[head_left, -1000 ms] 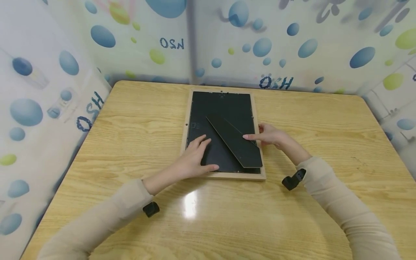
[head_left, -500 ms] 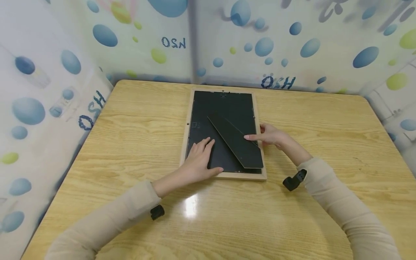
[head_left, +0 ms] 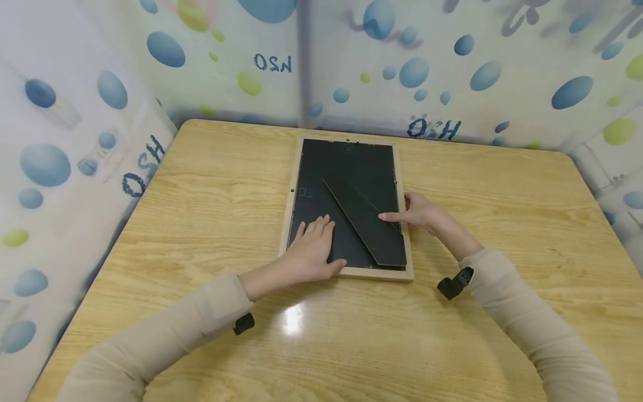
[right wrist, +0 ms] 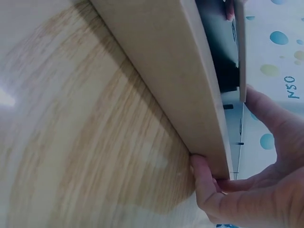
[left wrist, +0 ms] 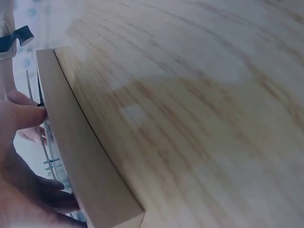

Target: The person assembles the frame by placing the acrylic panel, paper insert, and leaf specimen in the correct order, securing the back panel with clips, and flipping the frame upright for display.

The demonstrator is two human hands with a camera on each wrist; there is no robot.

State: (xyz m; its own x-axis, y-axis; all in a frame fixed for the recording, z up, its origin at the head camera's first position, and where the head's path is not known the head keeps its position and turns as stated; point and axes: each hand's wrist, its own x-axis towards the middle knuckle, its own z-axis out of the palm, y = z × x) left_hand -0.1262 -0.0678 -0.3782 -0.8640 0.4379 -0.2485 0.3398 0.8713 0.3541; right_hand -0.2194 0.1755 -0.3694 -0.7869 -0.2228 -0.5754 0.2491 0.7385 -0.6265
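Tabletop point(head_left: 502, 335): spans the middle and bottom of the head view. Wooden frame point(head_left: 377, 274): at centre, long axis running top to bottom of the picture, black backing point(head_left: 349, 159) uppermost. Stand leg point(head_left: 364, 220): right of centre, raised off the backing at its lower end, long axis slanting upper left to lower right; my right hand point(head_left: 418, 213), at its right, is nearer. My left hand point(head_left: 310, 258): fingers nearly straight, thumb spread, over the backing's lower left. My right hand: thumb touching the leg, bent fingers gripping the frame's right side
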